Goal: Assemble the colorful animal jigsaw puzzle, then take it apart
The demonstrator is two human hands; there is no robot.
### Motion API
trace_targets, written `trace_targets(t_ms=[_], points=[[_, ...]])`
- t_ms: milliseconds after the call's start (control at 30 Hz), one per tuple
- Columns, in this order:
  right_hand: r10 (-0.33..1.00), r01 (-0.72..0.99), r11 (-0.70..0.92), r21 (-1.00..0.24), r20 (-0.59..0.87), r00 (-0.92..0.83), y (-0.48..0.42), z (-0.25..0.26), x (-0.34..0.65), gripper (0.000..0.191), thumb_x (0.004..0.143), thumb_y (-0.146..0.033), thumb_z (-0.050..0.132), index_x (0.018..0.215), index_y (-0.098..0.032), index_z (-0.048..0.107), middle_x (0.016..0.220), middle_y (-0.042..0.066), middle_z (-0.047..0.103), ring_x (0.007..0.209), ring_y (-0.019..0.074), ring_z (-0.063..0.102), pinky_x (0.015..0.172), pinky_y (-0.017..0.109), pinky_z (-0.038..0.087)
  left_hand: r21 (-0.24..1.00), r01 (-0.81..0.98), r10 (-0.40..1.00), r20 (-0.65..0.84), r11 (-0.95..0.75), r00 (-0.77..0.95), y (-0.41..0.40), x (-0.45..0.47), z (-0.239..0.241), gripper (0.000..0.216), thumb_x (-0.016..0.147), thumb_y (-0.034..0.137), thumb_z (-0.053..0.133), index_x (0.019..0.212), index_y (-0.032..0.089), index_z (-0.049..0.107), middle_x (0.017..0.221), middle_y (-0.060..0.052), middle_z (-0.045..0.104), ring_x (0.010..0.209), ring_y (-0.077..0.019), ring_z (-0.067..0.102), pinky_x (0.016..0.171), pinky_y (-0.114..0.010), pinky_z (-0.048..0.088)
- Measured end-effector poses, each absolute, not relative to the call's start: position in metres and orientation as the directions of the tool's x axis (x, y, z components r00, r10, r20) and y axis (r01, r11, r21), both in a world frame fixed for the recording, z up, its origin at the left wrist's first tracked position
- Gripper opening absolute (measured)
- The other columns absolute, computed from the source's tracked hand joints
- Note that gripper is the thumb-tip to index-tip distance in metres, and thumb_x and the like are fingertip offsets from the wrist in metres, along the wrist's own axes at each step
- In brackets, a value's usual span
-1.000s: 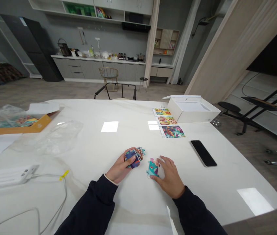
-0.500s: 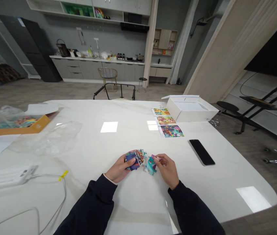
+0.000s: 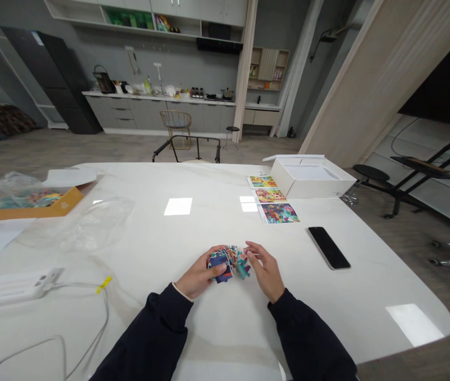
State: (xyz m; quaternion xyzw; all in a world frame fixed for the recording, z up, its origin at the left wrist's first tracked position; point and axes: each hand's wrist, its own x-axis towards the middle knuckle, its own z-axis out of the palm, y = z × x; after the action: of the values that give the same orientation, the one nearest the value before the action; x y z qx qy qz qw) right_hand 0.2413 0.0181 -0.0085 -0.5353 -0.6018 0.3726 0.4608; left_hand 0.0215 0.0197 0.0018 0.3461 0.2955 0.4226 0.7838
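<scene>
My left hand (image 3: 200, 273) is closed round a stack of colourful jigsaw puzzle pieces (image 3: 221, 264), its thumb across a dark blue piece on top. Close on the right, my right hand (image 3: 264, 271) pinches the edge of a teal and purple puzzle piece (image 3: 243, 267) between thumb and fingers. That piece meets the right side of the stack; whether it lies over or behind it I cannot tell. Both hands are just above the white table (image 3: 217, 328).
Three picture cards (image 3: 273, 197) lie beside an open white box (image 3: 316, 185). A black phone (image 3: 329, 247) is at the right. Leftward are a yellow box of pieces (image 3: 34, 209), a clear plastic bag (image 3: 93, 225), and a white power strip (image 3: 14, 287) with its cable.
My right hand has moved left, bringing its puzzle piece from a small gap away up against the stack. My left hand has shifted slightly right with the stack.
</scene>
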Motion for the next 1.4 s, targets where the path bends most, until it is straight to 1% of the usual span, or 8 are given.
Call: trace_targets(t_ms=[133,267,467,600,800,967,1167,1400], points=[[0.939,0.675,0.308,-0.671,0.33,-0.101,0.002,-0.015,0.25,0.039,0.08,-0.034,0.076,0.116,-0.021,0.072,0.123,0.016,0.065,0.121,0.0369,0.054,0.106,0.056,0.044,0.764,-0.523,0.887,-0.136,0.377,0.441,0.023,0.02,0.004,0.06,0.079,0.031,0.088,0.132,0.017,0.064,0.133,-0.018,0.066,0.122,-0.0309,0.064,0.107,-0.045,0.047],[0.959,0.723,0.245,-0.646,0.269,-0.085,-0.005,-0.025,0.25,0.029,0.076,-0.026,0.078,0.104,-0.023,0.071,0.114,0.014,0.066,0.111,0.0361,0.057,0.1,0.056,0.047,0.759,-0.527,0.877,-0.117,0.382,0.466,0.023,0.02,0.005,0.057,0.081,0.03,0.086,0.133,0.016,0.065,0.135,-0.019,0.066,0.123,-0.032,0.064,0.108,-0.044,0.045],[0.982,0.558,0.125,-0.82,0.181,0.045,0.006,-0.029,0.244,0.026,0.072,-0.027,0.078,0.094,-0.024,0.063,0.094,0.007,0.07,0.094,0.0309,0.063,0.087,0.049,0.051,0.772,-0.482,0.859,-0.156,0.414,0.488,0.021,0.02,0.002,0.057,0.079,0.031,0.088,0.131,0.016,0.067,0.132,-0.019,0.066,0.113,-0.029,0.066,0.096,-0.04,0.05],[0.988,0.232,0.018,-0.973,0.052,0.143,0.018,-0.028,0.24,0.028,0.08,-0.044,0.074,0.089,-0.024,0.057,0.076,0.003,0.07,0.07,0.0232,0.066,0.066,0.037,0.051,0.779,-0.471,0.862,-0.171,0.414,0.476,0.021,0.02,0.001,0.057,0.078,0.029,0.089,0.13,0.017,0.068,0.124,-0.016,0.07,0.103,-0.0254,0.068,0.088,-0.036,0.051],[0.996,-0.071,-0.024,-0.997,-0.029,0.079,0.028,-0.026,0.226,0.046,0.075,-0.061,0.079,0.09,-0.023,0.059,0.071,0.001,0.07,0.068,0.0209,0.066,0.066,0.033,0.053,0.791,-0.46,0.866,-0.166,0.402,0.471,0.021,0.023,-0.003,0.057,0.076,0.032,0.09,0.126,0.015,0.069,0.118,-0.016,0.071,0.103,-0.0244,0.067,0.085,-0.032,0.049],[0.997,-0.084,-0.012,-0.996,-0.018,0.074,0.027,-0.028,0.206,0.044,0.086,-0.066,0.065,0.089,-0.022,0.062,0.082,0.004,0.07,0.074,0.0214,0.066,0.071,0.035,0.056,0.768,-0.526,0.903,-0.154,0.365,0.402,0.021,0.027,-0.007,0.056,0.077,0.033,0.089,0.127,0.018,0.069,0.128,-0.016,0.069,0.117,-0.0285,0.065,0.102,-0.039,0.046],[0.998,-0.003,0.016,-1.0,0.016,0.067,0.028,-0.017,0.19,0.048,0.093,-0.065,0.054,0.104,-0.022,0.071,0.114,0.012,0.071,0.102,0.0281,0.066,0.079,0.039,0.057,0.751,-0.605,0.956,-0.12,0.263,0.266,0.018,0.022,0.002,0.052,0.078,0.035,0.089,0.122,0.015,0.072,0.128,-0.017,0.07,0.122,-0.0312,0.063,0.11,-0.044,0.043],[0.991,0.082,0.067,-0.994,0.057,-0.119,0.094,-0.006,0.145,0.046,0.088,-0.055,0.06,0.118,-0.02,0.067,0.113,0.012,0.071,0.091,0.026,0.069,0.077,0.04,0.056,0.666,-0.746,0.997,-0.057,0.004,-0.045,-0.01,-0.019,0.013,0.048,0.084,0.042,0.082,0.123,0.017,0.071,0.132,-0.015,0.068,0.131,-0.0338,0.058,0.114,-0.05,0.042]])
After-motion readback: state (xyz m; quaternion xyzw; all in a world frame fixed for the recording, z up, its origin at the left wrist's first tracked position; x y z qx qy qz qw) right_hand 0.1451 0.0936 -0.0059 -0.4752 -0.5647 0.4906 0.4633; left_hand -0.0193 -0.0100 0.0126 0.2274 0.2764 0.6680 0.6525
